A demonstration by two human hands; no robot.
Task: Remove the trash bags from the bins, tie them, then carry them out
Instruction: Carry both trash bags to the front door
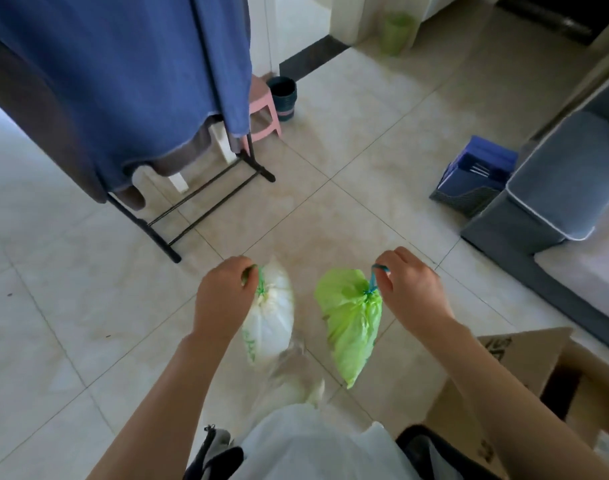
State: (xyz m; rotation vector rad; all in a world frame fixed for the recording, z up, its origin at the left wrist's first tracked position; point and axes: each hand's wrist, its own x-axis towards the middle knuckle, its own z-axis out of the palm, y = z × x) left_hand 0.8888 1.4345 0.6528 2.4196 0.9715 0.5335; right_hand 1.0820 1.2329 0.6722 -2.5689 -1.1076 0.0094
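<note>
Beige floor tiles (pixel 331 133) stretch ahead, where the left hand (pixel 223 292) pinches the white bag (pixel 272 323) drawstring and the right hand (pixel 410 289) the green bag (pixel 351 327), both tied, hanging straight below curled fingers.

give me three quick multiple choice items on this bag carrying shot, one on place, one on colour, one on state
1. Where is the pink stool?
A. beside the clothes rack
B. on the cardboard box
C. under the bags

2. What colour is the bag in the right hand?
A. black
B. green
C. red

3. How are the two bags?
A. open
B. tied shut
C. torn

Answers: 1 A, it stands by the rack's foot. 2 B, the green bag hangs from that hand. 3 B, it and the white bag in the left hand are cinched at the neck.
</note>
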